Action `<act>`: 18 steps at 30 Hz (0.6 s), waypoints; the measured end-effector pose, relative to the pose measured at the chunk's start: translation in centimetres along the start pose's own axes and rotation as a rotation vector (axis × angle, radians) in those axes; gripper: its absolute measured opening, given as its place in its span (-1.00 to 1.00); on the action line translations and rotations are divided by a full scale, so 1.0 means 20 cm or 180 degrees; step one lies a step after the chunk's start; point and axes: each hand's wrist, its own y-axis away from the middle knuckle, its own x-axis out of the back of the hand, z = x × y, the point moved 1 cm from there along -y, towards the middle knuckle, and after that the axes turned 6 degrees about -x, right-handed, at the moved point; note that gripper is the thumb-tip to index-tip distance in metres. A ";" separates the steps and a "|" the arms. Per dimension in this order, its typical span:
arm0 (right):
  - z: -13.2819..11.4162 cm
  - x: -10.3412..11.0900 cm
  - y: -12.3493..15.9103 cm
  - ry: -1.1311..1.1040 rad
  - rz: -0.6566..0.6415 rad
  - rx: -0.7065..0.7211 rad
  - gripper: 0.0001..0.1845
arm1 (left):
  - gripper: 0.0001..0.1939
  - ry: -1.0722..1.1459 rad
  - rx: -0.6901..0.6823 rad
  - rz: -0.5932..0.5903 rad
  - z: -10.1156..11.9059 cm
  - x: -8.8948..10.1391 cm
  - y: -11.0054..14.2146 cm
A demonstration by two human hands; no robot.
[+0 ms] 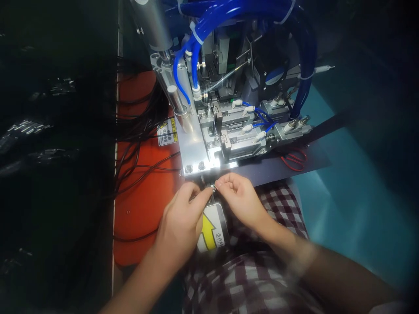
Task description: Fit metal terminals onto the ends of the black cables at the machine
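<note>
My left hand (185, 209) and my right hand (240, 196) meet at the front of a metal machine (198, 152). Thumb and fingers of each are pinched together around a tiny shiny metal part (214, 189), too small to name, on or just above a narrow track. Fingertips partly hide it. Below them lies a white plate with a yellow arrow (209, 229), partly covered by my left hand. The bright metal block with bolts stands just beyond my fingertips.
Pneumatic cylinders (244, 146) with white fittings stand behind my right hand. Thick blue air hoses (242, 11) arch overhead. Black cables (135, 161) cross an orange surface (137, 218) at left. Small clear bags or parts glint at far left. A checked garment covers the lap (248, 279).
</note>
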 end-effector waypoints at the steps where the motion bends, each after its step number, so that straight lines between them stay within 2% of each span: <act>1: -0.01 0.00 -0.01 -0.0202 -0.0113 -0.0242 -0.80 | -0.65 -0.0032 -0.0005 -0.0021 0.00 0.00 0.00; 4: -0.02 0.02 -0.03 -0.0575 -0.0529 -0.0738 -0.75 | -0.66 -0.0095 0.0017 -0.0049 0.01 0.01 0.00; 6: -0.02 0.05 -0.04 -0.0585 -0.0704 -0.0769 -0.68 | -0.67 -0.0083 0.0033 -0.0051 0.01 0.00 0.00; 10: 0.03 0.08 -0.03 -0.0243 -0.0638 -0.0296 -0.63 | -0.69 0.0079 0.0072 -0.0042 0.00 0.00 0.00; 14: 0.05 0.04 -0.01 0.0084 -0.0375 0.0322 -0.71 | -0.71 0.0199 0.0165 -0.0038 0.00 0.02 0.00; 16: 0.05 0.02 0.00 -0.0105 -0.0354 0.0291 -0.75 | -0.72 0.0007 0.0166 -0.0145 0.01 0.04 0.00; 18: 0.04 0.00 0.00 -0.0372 -0.0490 0.0070 -0.75 | -0.72 -0.0202 0.0130 -0.0169 0.00 0.05 0.00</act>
